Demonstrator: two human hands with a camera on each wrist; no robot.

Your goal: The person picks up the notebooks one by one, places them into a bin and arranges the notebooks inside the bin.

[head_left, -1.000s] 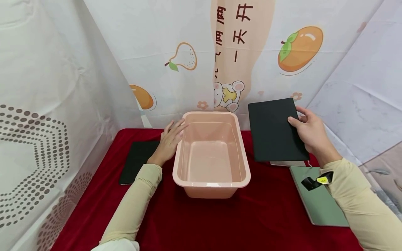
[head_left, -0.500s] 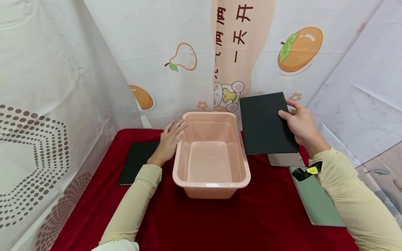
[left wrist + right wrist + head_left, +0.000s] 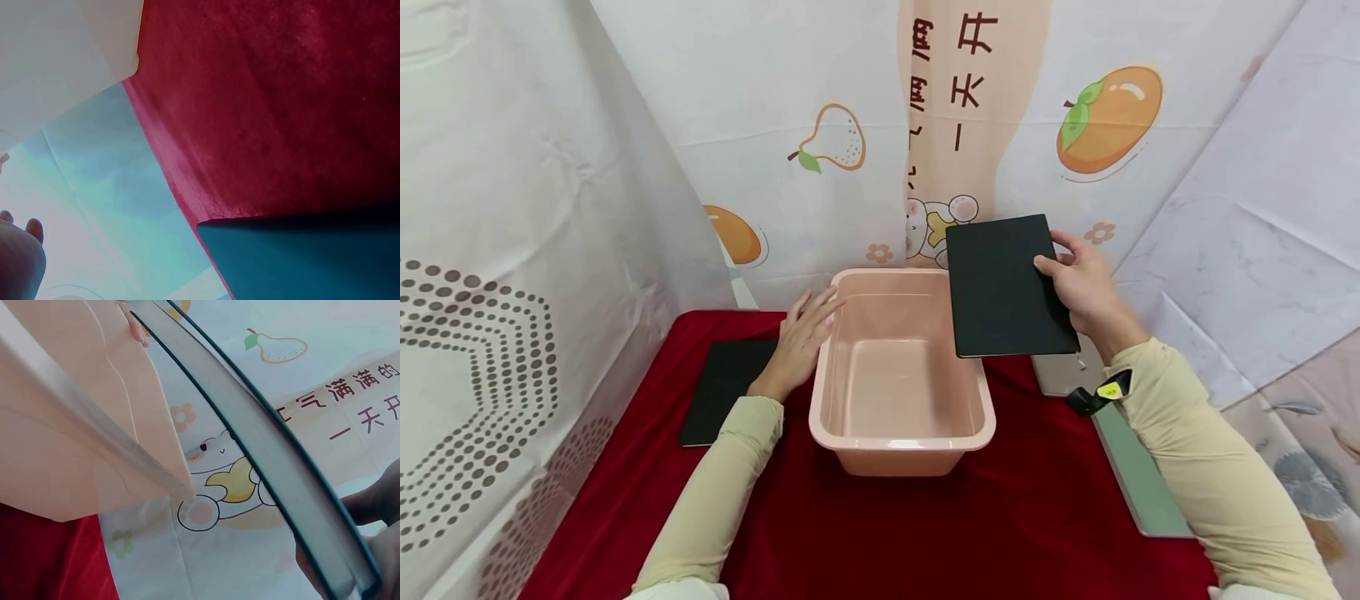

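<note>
My right hand (image 3: 1086, 287) pinches a black hardcover notebook (image 3: 1007, 287) by its right edge, thumb on the near cover. The notebook is raised, tilted up, and overlaps the right back corner of a pale pink plastic tub (image 3: 901, 460). In the right wrist view its pages (image 3: 250, 437) show edge-on between dark covers. My left hand (image 3: 797, 346) rests on the tub's left rim with fingers spread and nearly straight. Only part of that hand (image 3: 22, 259) shows in the left wrist view. Nothing lies inside the visible part of the tub.
Another black notebook (image 3: 722, 387) lies flat left of the tub, partly under my left forearm. To the right are a grey notebook (image 3: 1054, 375) and a green notebook (image 3: 1138, 475), partly hidden by my right arm. A red cloth (image 3: 850, 533) covers the table; printed curtains (image 3: 737, 125) hang behind.
My right hand has carried the black notebook left and slightly up, from beside the tub to over its right back corner. More of the grey notebook was uncovered. The left hand has stayed put.
</note>
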